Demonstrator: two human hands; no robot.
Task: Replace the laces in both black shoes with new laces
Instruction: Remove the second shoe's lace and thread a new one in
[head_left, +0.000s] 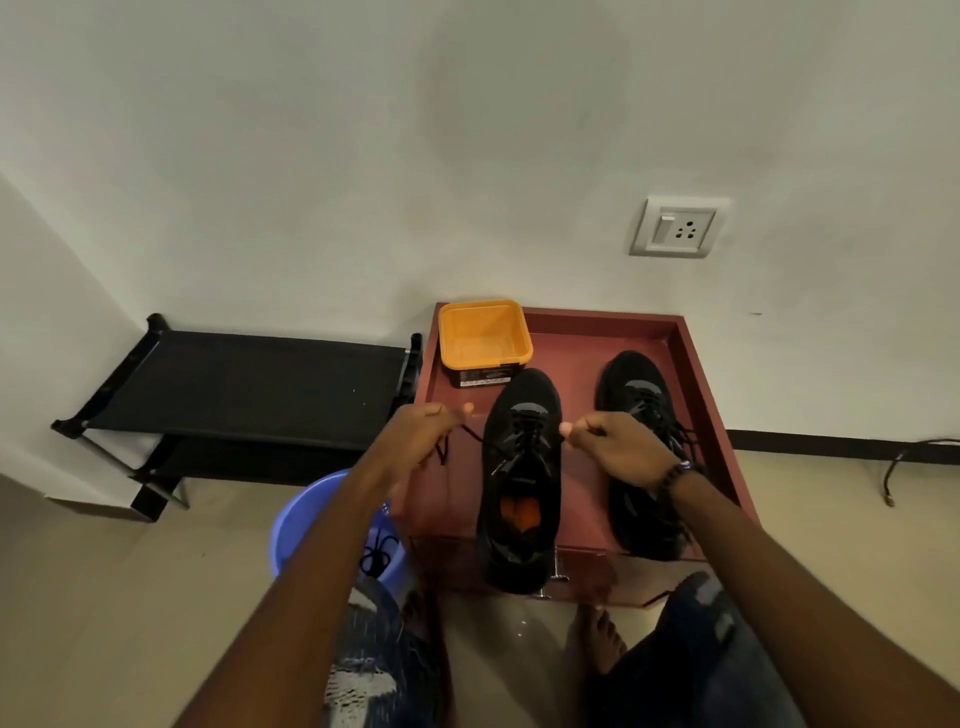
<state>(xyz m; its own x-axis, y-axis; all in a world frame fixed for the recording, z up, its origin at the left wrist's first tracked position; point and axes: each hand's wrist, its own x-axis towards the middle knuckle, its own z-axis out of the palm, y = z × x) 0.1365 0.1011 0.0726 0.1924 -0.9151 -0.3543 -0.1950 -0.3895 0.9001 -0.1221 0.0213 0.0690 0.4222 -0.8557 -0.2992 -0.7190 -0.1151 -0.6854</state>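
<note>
Head view, looking down and forward. Two black shoes on a dark red surface (691, 364) with a raised rim, toes toward the wall. Left shoe (521, 478) near the middle, heel hanging a little over the near edge; right shoe (641, 457) beside it, apart, partly hidden behind the right wrist.

Left hand (415, 436) raised just left of the left shoe, fingers curled, pinching one end of a black lace (470, 432); a loose tail hangs below the grip. Right hand (618, 447) raised between the two shoes, fingers curled, pinching what seems the other end of the same lace, though the lace itself is hard to see there. Both ends pulled outward and level, probably to draw the lace even through the lower eyelets before crossing higher. Upper eyelets of this shoe look still unlaced, tongue open, orange insole visible.

Right shoe shows crossed laces; old or new, cannot tell.

Orange tub (484, 332) at the far left corner of the surface, empty inside as far as seen, maybe the place for the new laces. Purple bucket (317, 514) on the floor, left of the surface, with a black tangle (379, 552) inside, likely removed old laces kept out of the way.

Black rack (244, 384) against the wall at left; wall socket (678, 227) above.
</note>
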